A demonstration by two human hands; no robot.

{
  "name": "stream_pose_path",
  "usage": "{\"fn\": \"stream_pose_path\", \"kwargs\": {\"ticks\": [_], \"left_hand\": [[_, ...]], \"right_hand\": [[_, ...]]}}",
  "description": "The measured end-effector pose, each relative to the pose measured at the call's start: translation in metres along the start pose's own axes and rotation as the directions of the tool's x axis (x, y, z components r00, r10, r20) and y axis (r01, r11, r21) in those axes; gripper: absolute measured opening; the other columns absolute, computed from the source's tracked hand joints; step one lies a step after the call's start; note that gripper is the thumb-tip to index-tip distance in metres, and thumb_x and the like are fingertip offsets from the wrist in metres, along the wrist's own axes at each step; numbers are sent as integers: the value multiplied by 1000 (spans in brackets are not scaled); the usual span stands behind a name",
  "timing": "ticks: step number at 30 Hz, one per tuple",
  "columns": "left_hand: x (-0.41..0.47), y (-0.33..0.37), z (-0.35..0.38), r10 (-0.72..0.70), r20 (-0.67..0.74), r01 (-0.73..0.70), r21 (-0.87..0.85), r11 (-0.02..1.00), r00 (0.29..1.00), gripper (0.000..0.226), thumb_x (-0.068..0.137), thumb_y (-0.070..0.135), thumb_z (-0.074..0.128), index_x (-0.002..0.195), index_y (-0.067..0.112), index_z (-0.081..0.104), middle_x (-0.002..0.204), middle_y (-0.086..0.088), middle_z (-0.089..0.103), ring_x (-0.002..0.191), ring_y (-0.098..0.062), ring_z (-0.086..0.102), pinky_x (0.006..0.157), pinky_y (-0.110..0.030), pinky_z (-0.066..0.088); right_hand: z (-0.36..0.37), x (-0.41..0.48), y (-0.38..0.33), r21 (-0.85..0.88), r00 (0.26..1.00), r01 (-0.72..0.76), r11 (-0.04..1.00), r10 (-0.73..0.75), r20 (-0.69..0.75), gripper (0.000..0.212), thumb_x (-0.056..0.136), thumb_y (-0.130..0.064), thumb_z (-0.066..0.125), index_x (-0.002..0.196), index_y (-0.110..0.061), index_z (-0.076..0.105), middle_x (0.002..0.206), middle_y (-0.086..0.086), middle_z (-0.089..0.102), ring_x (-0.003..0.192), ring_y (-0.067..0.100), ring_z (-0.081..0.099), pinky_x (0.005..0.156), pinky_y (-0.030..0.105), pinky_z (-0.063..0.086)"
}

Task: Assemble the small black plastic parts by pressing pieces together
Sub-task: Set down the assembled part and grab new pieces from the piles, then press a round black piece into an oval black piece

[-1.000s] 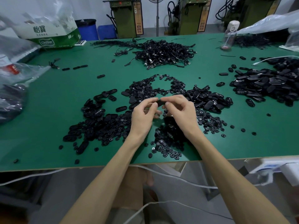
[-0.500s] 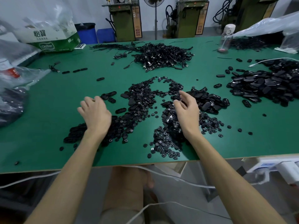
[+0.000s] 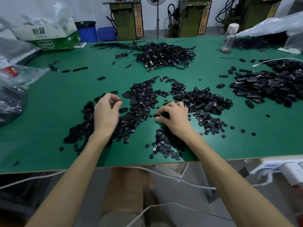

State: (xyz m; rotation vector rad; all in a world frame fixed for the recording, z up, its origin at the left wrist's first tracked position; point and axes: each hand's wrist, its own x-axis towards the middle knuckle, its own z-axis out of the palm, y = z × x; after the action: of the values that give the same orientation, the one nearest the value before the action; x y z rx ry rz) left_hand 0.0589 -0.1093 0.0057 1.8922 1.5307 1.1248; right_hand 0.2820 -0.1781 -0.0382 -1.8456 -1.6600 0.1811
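1. The left hand [image 3: 105,115] is curled. Its thumb and forefinger pinch a thin black oval [image 3: 118,100] just above the left heap [image 3: 78,133] on the table [image 3: 49,112]. Blur hides which face of the oval is up.
2. The right hand [image 3: 176,117] is curled low over the table. Its forefinger and thumb close on 1 disc [image 3: 157,115] in the gap between the heaps. I cannot tell whether the disc has left the surface.
3. The step looks like picking 1 part per hand before joining them.
4. Take a single disc, not 2 stuck together, and lift it clear of its neighbours.
5. Turn the oval so its recess faces the disc, then bring both to the middle.
6. Line them up square and press evenly with the thumbs; a tilted disc would likely jam.
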Motion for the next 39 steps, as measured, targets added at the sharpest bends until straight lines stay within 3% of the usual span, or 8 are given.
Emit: {"fn": "stream_pose_path", "kwargs": {"ticks": [3, 8, 15, 18, 21, 25, 34, 39], "left_hand": [[-9, 26, 19, -148, 311, 295, -506, 810, 939, 16, 100, 13, 65, 113, 21, 72, 94, -1, 70, 67, -8, 66, 61, -21, 50], [-23, 45, 55, -187, 538, 535, -617, 577, 822, 14, 96, 12, 71, 107, 5, 76, 78, -2, 68, 66, -10, 60, 57, -19, 49], [-23, 41, 74, -151, 438, 412, -597, 688, 886, 16, 102, 12, 64, 100, 0, 74, 78, -3, 64, 62, -9, 57, 52, -19, 43], [-23, 38, 79, -150, 402, 380, -589, 713, 903, 13, 100, 11, 66, 96, 1, 73, 72, -3, 65, 65, -15, 59, 52, -22, 42], [-25, 34, 85, -136, 340, 319, -571, 757, 931, 12, 99, 14, 67, 94, 4, 71, 68, -1, 68, 68, -18, 61, 55, -24, 46], [-27, 30, 90, -55, 288, 215, -560, 800, 956, 10, 100, 16, 65, 95, 9, 71, 81, -2, 75, 77, -16, 75, 58, -23, 53], [-28, 23, 87, -40, 319, 242, -627, 741, 947, 21, 96, 9, 68, 103, -11, 65, 84, -4, 78, 91, -30, 77, 74, -34, 61], [-30, 24, 86, -5, 320, 214, -621, 754, 947, 8, 96, 7, 68, 95, 1, 64, 80, -6, 78, 80, -23, 77, 77, -30, 61]], "right_hand": [[0, 1, 0, 19, 1000, -3, 1000, 3, 1, 15, 88, -40, 77, 98, -29, 75, 101, -10, 55, 102, 14, 31, 76, 30, 13], [-3, -1, -1, -26, 999, 37, 999, -37, -22, 8, 95, -30, 72, 100, -25, 75, 96, -10, 55, 105, 20, 41, 77, 31, 13], [-7, -3, -3, 60, 991, -3, 998, 11, -136, 14, 98, -21, 68, 109, -28, 74, 101, -11, 71, 106, 16, 48, 81, 31, 16], [-12, -4, -1, 304, 982, -30, 952, 85, -167, 14, 96, -14, 71, 104, -24, 76, 90, -14, 70, 99, 13, 61, 97, 39, 37], [-16, -6, -3, 428, 977, -29, 903, 116, -178, 13, 95, -7, 70, 103, -16, 75, 87, -14, 69, 82, -5, 65, 84, 25, 54], [-16, -7, -3, 520, 976, -25, 854, 134, -172, 14, 97, -1, 66, 102, -13, 72, 87, -1, 73, 71, 4, 73, 71, 14, 53], [-20, -9, -6, 532, 973, 15, 847, 111, -204, 16, 94, -1, 70, 107, -10, 73, 95, 0, 74, 87, 13, 71, 82, 22, 57], [-22, -9, -3, 619, 974, 14, 785, 130, -186, 19, 91, -2, 74, 107, -12, 73, 97, 0, 76, 91, 14, 72, 87, 26, 58]]}}
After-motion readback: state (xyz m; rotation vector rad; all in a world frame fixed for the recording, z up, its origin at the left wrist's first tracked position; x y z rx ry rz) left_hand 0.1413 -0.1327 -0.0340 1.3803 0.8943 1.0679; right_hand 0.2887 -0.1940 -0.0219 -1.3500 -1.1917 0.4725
